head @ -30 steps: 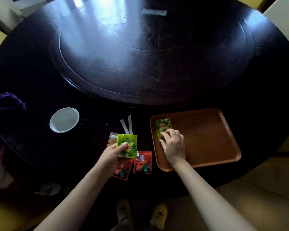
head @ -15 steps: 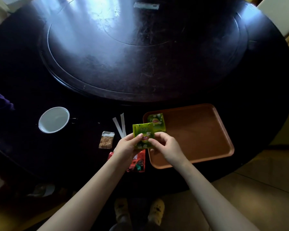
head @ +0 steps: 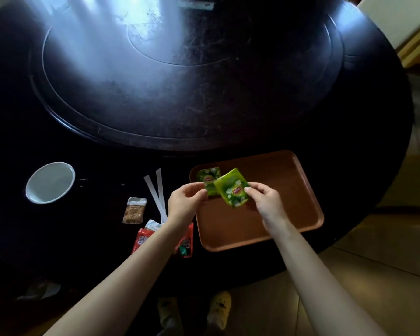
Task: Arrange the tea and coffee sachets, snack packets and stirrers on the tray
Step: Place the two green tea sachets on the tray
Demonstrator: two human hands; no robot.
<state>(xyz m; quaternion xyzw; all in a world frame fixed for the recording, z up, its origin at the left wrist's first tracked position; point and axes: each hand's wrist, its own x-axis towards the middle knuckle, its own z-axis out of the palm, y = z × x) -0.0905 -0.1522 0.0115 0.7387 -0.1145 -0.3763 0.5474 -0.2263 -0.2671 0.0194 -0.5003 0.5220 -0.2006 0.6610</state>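
Looking down from the head camera, the right hand now pinches the green tea sachet alone, thumb on its right edge, and holds it tilted above the near-left part of the brown tray; half a second ago both hands gripped this sachet over the table edge just left of the tray, and a second ago the left hand held it by itself over the loose packets. The left hand has let go and hangs loosely curled beside the tray's left rim, fingertips close to the sachet's left corner but holding nothing. A second green tea sachet lies flat in the tray's far-left corner, where it lay before, partly overlapped in view by the held one. Left of the tray on the dark round table, two white stirrers lie side by side in a narrow V, a brown coffee sachet rests near them, and red snack packets sit under the left forearm, which hides much of them along with a pale packet's corner. A white cup stands well apart to the left. The raised turntable in the table's middle reflects window glare.
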